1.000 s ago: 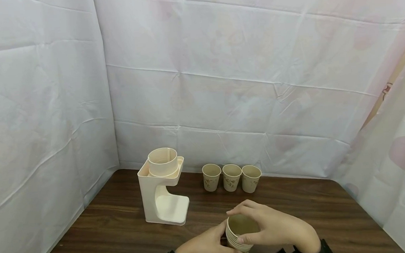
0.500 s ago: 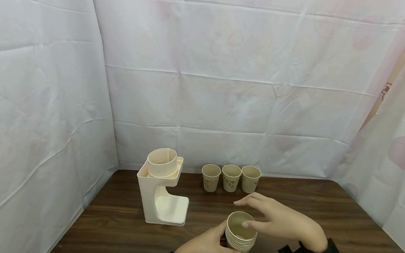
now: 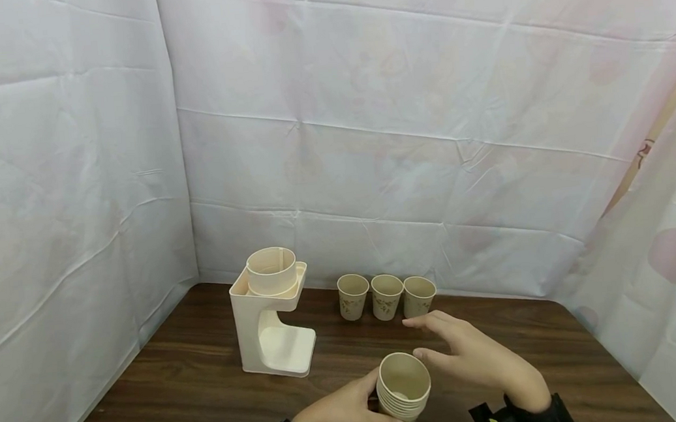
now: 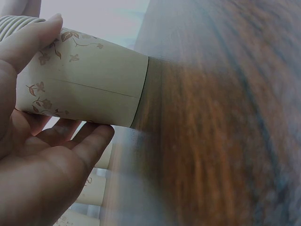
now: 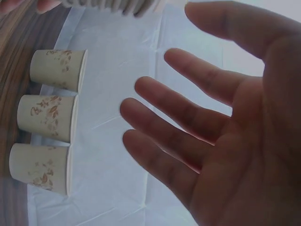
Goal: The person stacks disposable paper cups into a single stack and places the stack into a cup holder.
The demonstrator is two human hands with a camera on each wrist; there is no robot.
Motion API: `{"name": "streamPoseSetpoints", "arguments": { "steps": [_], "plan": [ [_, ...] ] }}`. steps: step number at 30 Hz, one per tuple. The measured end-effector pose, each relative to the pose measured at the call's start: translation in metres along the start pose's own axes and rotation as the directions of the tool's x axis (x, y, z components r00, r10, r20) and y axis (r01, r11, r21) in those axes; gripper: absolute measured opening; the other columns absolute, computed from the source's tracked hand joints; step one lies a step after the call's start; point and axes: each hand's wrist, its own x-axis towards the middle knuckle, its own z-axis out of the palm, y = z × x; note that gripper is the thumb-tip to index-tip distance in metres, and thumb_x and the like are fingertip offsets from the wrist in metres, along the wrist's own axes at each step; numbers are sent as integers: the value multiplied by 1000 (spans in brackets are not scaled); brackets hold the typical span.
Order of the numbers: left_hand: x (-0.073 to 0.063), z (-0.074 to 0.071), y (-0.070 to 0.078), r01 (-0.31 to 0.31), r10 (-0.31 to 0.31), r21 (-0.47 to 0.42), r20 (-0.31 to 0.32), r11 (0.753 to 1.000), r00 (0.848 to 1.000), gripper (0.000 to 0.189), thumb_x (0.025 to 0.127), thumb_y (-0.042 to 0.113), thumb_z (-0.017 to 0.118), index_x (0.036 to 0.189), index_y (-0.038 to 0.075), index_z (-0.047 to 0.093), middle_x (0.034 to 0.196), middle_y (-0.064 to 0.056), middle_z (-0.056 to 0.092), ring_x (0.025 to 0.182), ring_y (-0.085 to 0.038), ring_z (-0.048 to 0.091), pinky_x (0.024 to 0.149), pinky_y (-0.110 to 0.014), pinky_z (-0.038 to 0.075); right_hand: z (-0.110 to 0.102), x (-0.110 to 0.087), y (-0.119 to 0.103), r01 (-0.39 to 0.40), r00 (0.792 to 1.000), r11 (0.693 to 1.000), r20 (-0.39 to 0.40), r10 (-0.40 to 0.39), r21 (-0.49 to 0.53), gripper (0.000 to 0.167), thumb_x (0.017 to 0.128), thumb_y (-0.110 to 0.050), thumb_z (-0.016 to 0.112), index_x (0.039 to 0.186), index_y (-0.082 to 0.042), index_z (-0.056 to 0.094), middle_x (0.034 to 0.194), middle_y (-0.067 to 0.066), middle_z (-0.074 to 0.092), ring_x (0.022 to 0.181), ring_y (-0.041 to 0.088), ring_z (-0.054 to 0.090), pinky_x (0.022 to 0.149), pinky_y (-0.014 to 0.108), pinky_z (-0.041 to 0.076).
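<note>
My left hand (image 3: 348,408) grips a stack of nested paper cups (image 3: 403,399) near the table's front, fingers and thumb around its side. In the left wrist view the lowest cup (image 4: 101,77) shows a brown leaf print, its base right at the wooden surface. The stack's mouth faces up, several rims layered below it. To the right of that mouth hovers my right hand (image 3: 480,358), its fingers extended and holding nothing. The right wrist view shows its spread fingers (image 5: 181,110) apart from the stacked rims (image 5: 113,4) at the top edge.
Three single paper cups, a left one (image 3: 352,297), a middle one (image 3: 387,296) and a right one (image 3: 419,297), stand upright in a row at the back. Left of them is a cream stand (image 3: 249,335) bearing a round holder (image 3: 271,271). White cloth (image 3: 341,171) hangs behind the table (image 3: 180,392).
My right hand has let go of the stack's rim and drawn away to the right, its fingers straightening. My left hand and the stack stay in place.
</note>
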Motion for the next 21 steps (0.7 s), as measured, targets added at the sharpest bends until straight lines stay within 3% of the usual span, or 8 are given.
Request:
{"name": "streamPoseSetpoints", "arguments": {
  "steps": [13,21],
  "plan": [
    [-1,1,0,-5,6,51,-25,999,1000,70,87,22,81,146,22,41,129,12,59,120,-6,53,99,-25,42,5,3,18,-86,993,996,-79,86,-1,38,99,-28,67,135,-16,59,132,-8,59,124,18,56,99,46,48],
    [0,0,-3,6,-5,55,-14,998,1000,73,88,22,80,148,23,39,131,12,58,123,-6,52,99,-26,42,9,5,30,-154,983,988,-103,154,5,40,99,-29,67,136,-13,59,133,0,60,126,23,55,99,50,47]
  ]
}}
